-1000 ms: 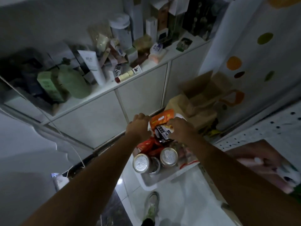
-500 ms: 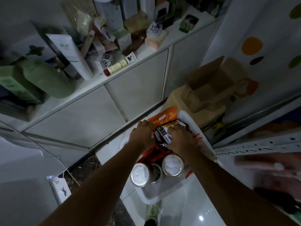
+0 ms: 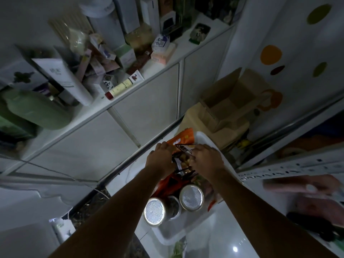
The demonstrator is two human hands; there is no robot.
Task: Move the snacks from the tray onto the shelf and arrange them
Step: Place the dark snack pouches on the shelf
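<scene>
Left hand (image 3: 160, 162), right hand (image 3: 207, 161): fingers curled round snack packet (image 3: 184, 148) in tray (image 3: 205, 136); hasty lift may snag neighbouring packets, toppling cans (image 3: 191, 197) (foil-topped).

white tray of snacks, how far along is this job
Early. Done: blurred pink packs seem to lie on the white perforated shelf already. In hand: the left hand and right hand grip a dark-labelled snack packet in the white plastic tray. Left: two foil-topped round cans and orange packets sit there.

snack pack (image 3: 183, 157) label: too small to read | pink packets (image 3: 297, 187) at right: blurred | green bottle (image 3: 37, 110): blurred
</scene>
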